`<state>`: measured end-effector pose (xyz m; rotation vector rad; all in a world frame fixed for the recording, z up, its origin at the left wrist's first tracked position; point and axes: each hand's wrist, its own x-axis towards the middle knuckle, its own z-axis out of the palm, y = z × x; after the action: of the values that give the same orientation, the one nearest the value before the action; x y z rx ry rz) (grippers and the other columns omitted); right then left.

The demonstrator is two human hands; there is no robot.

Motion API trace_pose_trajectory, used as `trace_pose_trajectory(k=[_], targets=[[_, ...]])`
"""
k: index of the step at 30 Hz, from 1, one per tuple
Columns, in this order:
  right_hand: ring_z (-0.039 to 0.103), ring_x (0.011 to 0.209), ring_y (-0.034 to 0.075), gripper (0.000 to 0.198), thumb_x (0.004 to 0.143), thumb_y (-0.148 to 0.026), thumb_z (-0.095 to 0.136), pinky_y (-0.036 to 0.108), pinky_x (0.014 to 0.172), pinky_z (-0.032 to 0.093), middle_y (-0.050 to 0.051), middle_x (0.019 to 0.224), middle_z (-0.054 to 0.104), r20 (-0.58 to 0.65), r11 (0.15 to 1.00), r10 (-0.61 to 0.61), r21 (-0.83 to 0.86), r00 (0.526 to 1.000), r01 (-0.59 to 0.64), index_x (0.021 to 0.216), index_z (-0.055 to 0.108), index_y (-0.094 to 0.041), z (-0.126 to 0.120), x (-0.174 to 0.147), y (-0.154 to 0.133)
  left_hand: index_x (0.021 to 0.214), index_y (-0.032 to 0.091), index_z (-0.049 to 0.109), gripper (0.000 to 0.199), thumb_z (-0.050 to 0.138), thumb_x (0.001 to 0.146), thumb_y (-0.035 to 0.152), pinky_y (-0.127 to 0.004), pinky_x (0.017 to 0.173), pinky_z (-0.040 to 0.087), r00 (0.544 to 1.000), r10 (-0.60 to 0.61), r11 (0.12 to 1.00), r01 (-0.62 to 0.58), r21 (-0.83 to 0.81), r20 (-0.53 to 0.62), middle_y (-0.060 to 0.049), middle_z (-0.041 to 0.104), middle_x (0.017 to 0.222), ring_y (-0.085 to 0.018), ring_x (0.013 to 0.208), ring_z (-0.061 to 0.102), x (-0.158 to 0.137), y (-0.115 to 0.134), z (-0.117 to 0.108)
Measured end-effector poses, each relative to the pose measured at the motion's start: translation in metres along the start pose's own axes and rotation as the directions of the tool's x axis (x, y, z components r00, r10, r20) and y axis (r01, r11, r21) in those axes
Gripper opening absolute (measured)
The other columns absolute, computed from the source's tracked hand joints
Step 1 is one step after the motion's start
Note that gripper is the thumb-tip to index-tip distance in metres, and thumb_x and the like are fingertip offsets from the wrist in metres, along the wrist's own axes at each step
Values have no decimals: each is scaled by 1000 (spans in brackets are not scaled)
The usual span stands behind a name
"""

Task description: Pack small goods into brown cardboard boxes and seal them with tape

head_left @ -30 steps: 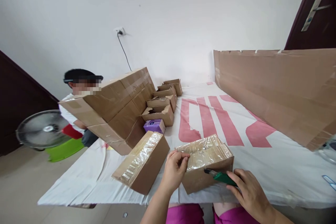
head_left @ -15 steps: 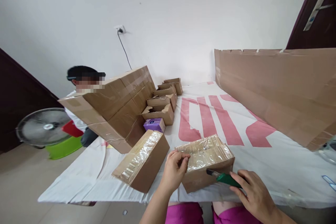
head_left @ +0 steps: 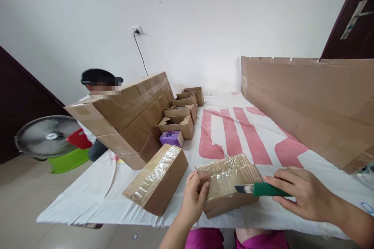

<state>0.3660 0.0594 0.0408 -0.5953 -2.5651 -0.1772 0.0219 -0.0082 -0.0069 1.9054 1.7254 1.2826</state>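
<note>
A taped cardboard box (head_left: 230, 205) lies near the table's front edge, with a seam along its shiny taped top. My left hand (head_left: 193, 196) grips its left end, thumb on the near side and fingers curled at the top edge. In my right hand (head_left: 302, 194) is a green-handled utility knife (head_left: 270, 189), its blade out and pointing left. The blade is over the box's near top edge; whether it touches the tape I cannot tell. Left of my left hand lies a second taped cardboard box (head_left: 168, 186).
Large stacked cartons (head_left: 125, 113) stand at the left, beside several open cardboard trays (head_left: 178, 124) and a purple box (head_left: 172, 139). A long cardboard panel (head_left: 306, 101) borders the right side. Beyond the cartons sits a person (head_left: 93, 85) near a fan (head_left: 43, 136).
My right hand has moved right and slightly up with the knife, which has turned from slanting to nearly level. My left hand stays on the box's left end.
</note>
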Motion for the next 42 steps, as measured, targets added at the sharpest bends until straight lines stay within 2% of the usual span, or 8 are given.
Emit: trace_pose_trajectory(k=[6, 14, 21, 24, 29, 31, 36, 42], targets=[[59, 68, 14, 33, 88, -33, 57, 28, 62, 45, 3, 88, 68, 100, 994, -70, 92, 993, 61, 120, 63, -26, 3, 26, 12, 105, 22, 65, 27, 49, 90, 38, -53, 100, 43, 999, -40, 999, 40, -5, 19, -10, 69, 99, -30, 113, 54, -5, -2, 1], [62, 73, 16, 34, 91, -36, 55, 29, 64, 47, 6, 92, 68, 55, 990, -110, 94, 992, 105, 122, 62, -23, 20, 31, 13, 106, 22, 62, 24, 47, 90, 31, -52, 99, 44, 997, -36, 999, 36, -6, 65, -11, 66, 103, -30, 112, 54, -4, 0, -1], [66, 71, 17, 32, 92, -35, 53, 27, 62, 53, 6, 90, 70, 124, 944, 112, 297, 986, -145, 120, 63, -23, 20, 23, -11, 107, 21, 62, 23, 48, 89, 28, -51, 98, 44, 997, -22, 1000, 22, 8, 69, -12, 66, 104, -29, 112, 54, -4, -3, -1], [66, 72, 18, 27, 95, -38, 49, 27, 60, 54, 4, 88, 71, 287, 783, 300, 471, 910, -406, 113, 65, -27, 14, 26, -27, 106, 22, 62, 23, 49, 88, 28, -51, 100, 43, 997, -10, 1000, 9, 9, 70, -11, 67, 103, -29, 112, 54, -4, -3, -1], [49, 44, 10, 44, 98, -52, 34, 21, 41, 38, -3, 58, 59, 585, 398, 442, 552, 680, -733, 101, 67, -22, 17, 25, -44, 104, 22, 62, 22, 49, 88, 28, -51, 101, 42, 998, -22, 1000, 21, 9, 56, -11, 67, 101, -29, 112, 55, -4, -2, -2], [53, 49, 12, 43, 98, -51, 36, 22, 45, 42, -2, 63, 62, 539, 462, 451, 540, 711, -703, 106, 67, -22, 17, 21, -43, 103, 22, 62, 21, 49, 88, 29, -51, 101, 42, 998, -20, 1000, 19, 8, 63, -10, 68, 99, -29, 110, 56, -4, -2, -2], [65, 73, 18, 34, 91, -40, 58, 29, 65, 54, 5, 93, 70, 166, 946, 167, 250, 972, -205, 123, 64, -31, 6, 16, -19, 103, 22, 60, 20, 48, 90, 30, -52, 103, 41, 997, 9, 1000, -11, 17, 79, -9, 69, 99, -27, 110, 57, -4, 0, -4], [61, 72, 16, 34, 95, -43, 52, 28, 65, 49, 4, 86, 66, 116, 981, -87, 181, 989, 65, 122, 64, -27, 12, 28, 10, 104, 22, 60, 20, 46, 90, 26, -51, 105, 40, 994, 51, 997, -56, 46, 92, -8, 70, 97, -26, 106, 60, -3, 1, -4]])
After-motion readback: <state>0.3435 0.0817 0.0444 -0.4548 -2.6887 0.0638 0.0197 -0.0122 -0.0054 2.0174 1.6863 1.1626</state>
